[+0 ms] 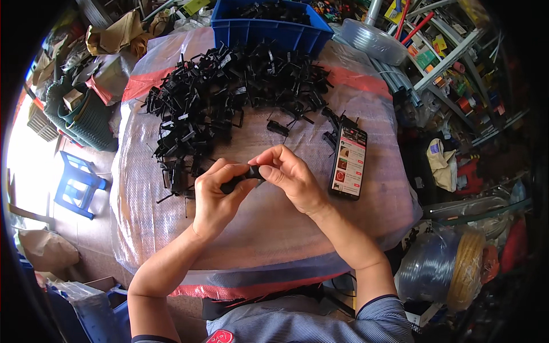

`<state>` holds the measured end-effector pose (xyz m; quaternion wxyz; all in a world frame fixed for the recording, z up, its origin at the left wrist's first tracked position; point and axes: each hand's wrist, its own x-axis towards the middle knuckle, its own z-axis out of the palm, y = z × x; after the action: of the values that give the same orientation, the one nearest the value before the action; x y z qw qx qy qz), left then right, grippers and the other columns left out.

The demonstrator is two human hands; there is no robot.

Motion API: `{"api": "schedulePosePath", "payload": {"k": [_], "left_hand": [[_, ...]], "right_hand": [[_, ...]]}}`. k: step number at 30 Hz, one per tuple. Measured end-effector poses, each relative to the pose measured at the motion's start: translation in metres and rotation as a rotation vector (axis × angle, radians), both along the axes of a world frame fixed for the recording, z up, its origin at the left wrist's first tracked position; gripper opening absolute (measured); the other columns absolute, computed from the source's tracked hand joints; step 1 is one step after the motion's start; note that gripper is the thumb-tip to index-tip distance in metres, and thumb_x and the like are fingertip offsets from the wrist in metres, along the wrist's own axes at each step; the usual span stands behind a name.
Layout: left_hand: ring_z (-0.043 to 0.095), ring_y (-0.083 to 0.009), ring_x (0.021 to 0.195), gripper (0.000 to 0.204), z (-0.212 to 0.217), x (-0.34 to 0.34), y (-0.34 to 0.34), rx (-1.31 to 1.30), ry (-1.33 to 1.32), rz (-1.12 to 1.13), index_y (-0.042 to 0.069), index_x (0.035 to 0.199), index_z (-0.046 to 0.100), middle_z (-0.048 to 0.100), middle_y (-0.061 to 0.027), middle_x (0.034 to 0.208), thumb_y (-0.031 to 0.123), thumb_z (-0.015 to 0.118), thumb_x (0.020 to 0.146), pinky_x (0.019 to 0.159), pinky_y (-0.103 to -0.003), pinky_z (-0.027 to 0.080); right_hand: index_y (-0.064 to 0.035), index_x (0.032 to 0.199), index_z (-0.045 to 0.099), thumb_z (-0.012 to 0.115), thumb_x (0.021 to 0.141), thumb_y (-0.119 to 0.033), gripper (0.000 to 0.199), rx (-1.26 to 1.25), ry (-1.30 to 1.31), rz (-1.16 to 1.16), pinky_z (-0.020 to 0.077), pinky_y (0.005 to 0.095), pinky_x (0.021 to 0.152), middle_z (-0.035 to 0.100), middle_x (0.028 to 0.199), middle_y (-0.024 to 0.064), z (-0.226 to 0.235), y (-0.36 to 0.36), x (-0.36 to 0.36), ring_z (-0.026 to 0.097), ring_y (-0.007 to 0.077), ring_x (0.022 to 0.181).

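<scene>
Both of my hands meet over the middle of a table wrapped in clear plastic sheet. My left hand and my right hand pinch the same small black plastic part between their fingertips. Just beyond them a big heap of similar black plastic parts spreads across the far half of the table, with a few loose pieces lying apart from it.
A smartphone with a lit screen lies right of my hands. A blue crate of black parts stands at the far edge. A blue plastic stool is on the floor at left; hose coils and cluttered shelves are at right.
</scene>
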<state>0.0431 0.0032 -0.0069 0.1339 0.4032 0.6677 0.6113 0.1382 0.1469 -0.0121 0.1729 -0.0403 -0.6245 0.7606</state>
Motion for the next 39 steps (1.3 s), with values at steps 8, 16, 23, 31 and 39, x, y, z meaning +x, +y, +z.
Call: {"api": "schedulePosePath", "payload": {"k": [8, 16, 23, 31, 39], "left_hand": [[0.060, -0.0217, 0.063, 0.022, 0.002, 0.008, 0.004, 0.045, 0.393, 0.075, -0.001, 0.089, 0.064, 0.059, -0.0117, 0.076, -0.001, 0.069, 0.067, 0.056, -0.028, 0.048], [0.058, -0.0173, 0.061, 0.017, 0.001, 0.012, 0.002, -0.032, 0.196, 0.051, -0.002, 0.085, 0.065, 0.059, -0.0098, 0.074, 0.000, 0.068, 0.069, 0.055, -0.025, 0.045], [0.054, -0.0100, 0.056, 0.012, 0.017, -0.012, 0.002, -0.061, -0.366, -0.011, 0.000, 0.084, 0.064, 0.060, -0.0039, 0.070, 0.007, 0.068, 0.075, 0.053, -0.023, 0.044], [0.053, -0.0092, 0.056, 0.010, 0.006, -0.022, 0.002, -0.106, -0.789, -0.141, 0.003, 0.080, 0.063, 0.059, -0.0026, 0.067, 0.012, 0.065, 0.079, 0.051, -0.022, 0.042], [0.051, -0.0053, 0.057, 0.014, 0.002, -0.001, 0.005, -0.123, -0.594, -0.100, 0.001, 0.083, 0.063, 0.059, -0.0014, 0.069, 0.014, 0.068, 0.078, 0.050, -0.019, 0.038]], "right_hand": [[-0.0052, 0.080, 0.053, 0.059, 0.084, -0.011, 0.009, -0.293, -0.091, 0.093, 0.0401, 0.0218, 0.071, 0.056, 0.078, 0.0012, -0.008, 0.004, 0.003, 0.049, 0.0072, 0.074], [-0.0062, 0.080, 0.054, 0.058, 0.083, -0.009, 0.006, -0.339, -0.143, 0.056, 0.0379, 0.0208, 0.071, 0.055, 0.076, -0.0003, -0.016, -0.002, 0.005, 0.047, 0.0062, 0.074], [-0.0012, 0.107, 0.052, 0.064, 0.082, -0.017, 0.032, 0.427, -0.008, -0.009, 0.0431, 0.0277, 0.077, 0.057, 0.092, 0.0057, 0.010, 0.005, 0.007, 0.052, 0.0133, 0.083], [0.0011, 0.110, 0.055, 0.072, 0.065, -0.008, 0.049, 1.209, 0.261, -0.310, 0.0468, 0.0340, 0.068, 0.055, 0.085, 0.0106, 0.012, -0.005, 0.008, 0.054, 0.0237, 0.077], [-0.0001, 0.097, 0.057, 0.069, 0.063, -0.008, 0.037, 1.327, 0.157, -0.425, 0.0480, 0.0332, 0.056, 0.058, 0.077, 0.0098, 0.000, -0.014, 0.005, 0.057, 0.0243, 0.066]]}}
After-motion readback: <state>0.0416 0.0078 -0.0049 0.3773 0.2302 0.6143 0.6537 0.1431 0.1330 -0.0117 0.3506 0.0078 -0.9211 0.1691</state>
